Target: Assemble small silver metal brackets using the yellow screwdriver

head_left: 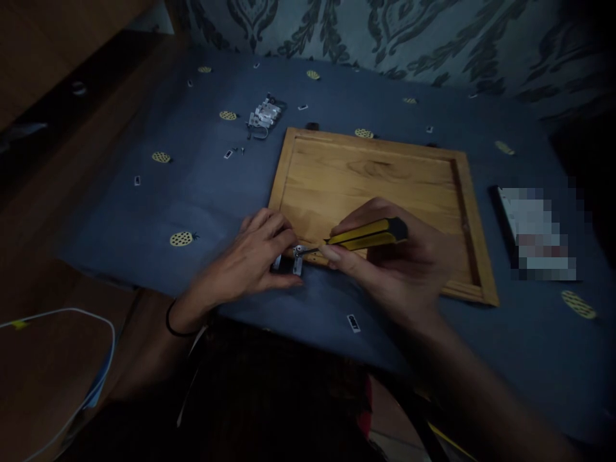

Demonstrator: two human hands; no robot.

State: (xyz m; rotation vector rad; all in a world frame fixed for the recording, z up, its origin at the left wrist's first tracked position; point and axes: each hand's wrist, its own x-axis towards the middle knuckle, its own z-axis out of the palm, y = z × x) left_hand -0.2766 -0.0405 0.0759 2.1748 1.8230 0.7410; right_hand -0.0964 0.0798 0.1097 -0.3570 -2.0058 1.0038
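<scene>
A framed wooden door panel (370,176) lies on the table with its near left corner by my hands. At its near edge sits a metal cabinet hinge (298,260), partly covered by my fingers. My left hand (253,256) is closed around the hinge, thumb on the near side and fingers on the far side. My right hand (399,256) grips a yellow and black screwdriver (363,234), held low and slanted. Its shaft points left and the tip meets the hinge; whether it sits in a screw head, I cannot tell.
More metal hinges (265,114) lie in a pile at the back left, with small screws (242,151) near them. A dark-edged, blurred-out object (534,234) lies right of the panel. Blue pineapple-print cloth (206,192) covers the table. A white cable (72,310) loops at lower left.
</scene>
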